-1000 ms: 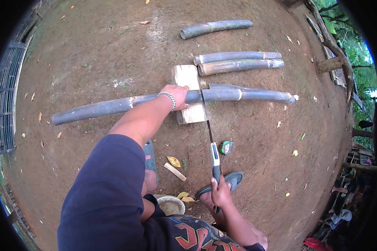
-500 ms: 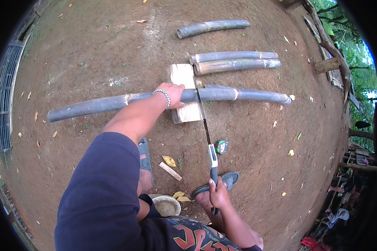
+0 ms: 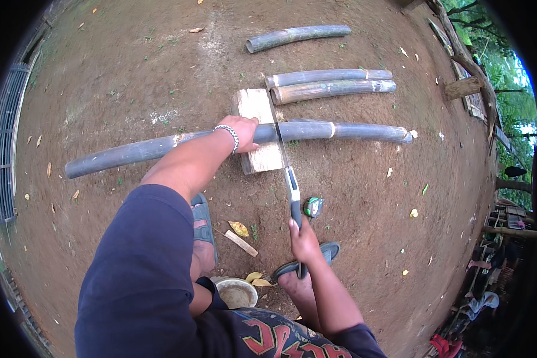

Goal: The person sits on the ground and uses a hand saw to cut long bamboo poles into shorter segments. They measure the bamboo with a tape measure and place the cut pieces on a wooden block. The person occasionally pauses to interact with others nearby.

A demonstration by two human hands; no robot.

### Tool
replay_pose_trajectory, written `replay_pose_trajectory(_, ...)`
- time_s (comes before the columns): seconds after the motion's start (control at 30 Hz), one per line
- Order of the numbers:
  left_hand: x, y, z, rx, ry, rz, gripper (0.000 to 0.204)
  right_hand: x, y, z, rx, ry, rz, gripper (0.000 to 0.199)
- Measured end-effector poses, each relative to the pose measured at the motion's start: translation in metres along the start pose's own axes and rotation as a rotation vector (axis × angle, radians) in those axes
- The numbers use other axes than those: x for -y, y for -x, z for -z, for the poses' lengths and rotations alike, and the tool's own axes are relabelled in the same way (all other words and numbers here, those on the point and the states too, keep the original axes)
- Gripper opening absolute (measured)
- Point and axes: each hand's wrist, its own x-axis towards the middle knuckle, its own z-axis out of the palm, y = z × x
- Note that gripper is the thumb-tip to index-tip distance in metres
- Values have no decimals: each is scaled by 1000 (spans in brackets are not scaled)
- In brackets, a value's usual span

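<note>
A long dark bamboo pole (image 3: 370,132) lies crosswise over a pale wooden block (image 3: 264,160) on the ground. My left hand (image 3: 242,132), with a chain bracelet at its wrist, grips the pole from above where it crosses the block. In my right hand (image 3: 305,242) is the handle of a hand saw (image 3: 292,186). Its dark blade stands across the pole at the block's right edge, just right of my left hand. How deep the blade sits in the bamboo I cannot tell.
A tape measure (image 3: 312,207) rests on the dirt right of the saw handle. Three cut bamboo lengths, one of them apart (image 3: 298,37), lie farther off. Near my sandalled feet are a bowl (image 3: 237,293) and a flat wood strip (image 3: 241,243).
My right hand has pushed the saw forward, away from me, so its handle is nearer the pole. My left hand keeps its grip on the bamboo.
</note>
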Motion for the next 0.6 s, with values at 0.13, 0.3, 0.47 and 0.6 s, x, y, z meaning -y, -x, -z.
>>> replay_pose_trajectory(0.13, -2, 0, 0, -15, 11, 1, 62, 15, -19, -11, -27, -10, -9, 45)
replay_pose_trajectory(0.3, -2, 0, 8, 29, 9, 24, 62, -54, 79, -14, 19, 35, -21, 50)
replay_pose_trajectory(0.47, -10, -7, 4, -39, 4, -12, 62, 27, -55, 0, -91, 15, 66, 47)
replay_pose_trajectory(0.6, 4, 4, -1, 12, 18, 56, 61, -4, 10, -8, 28, -9, -8, 48)
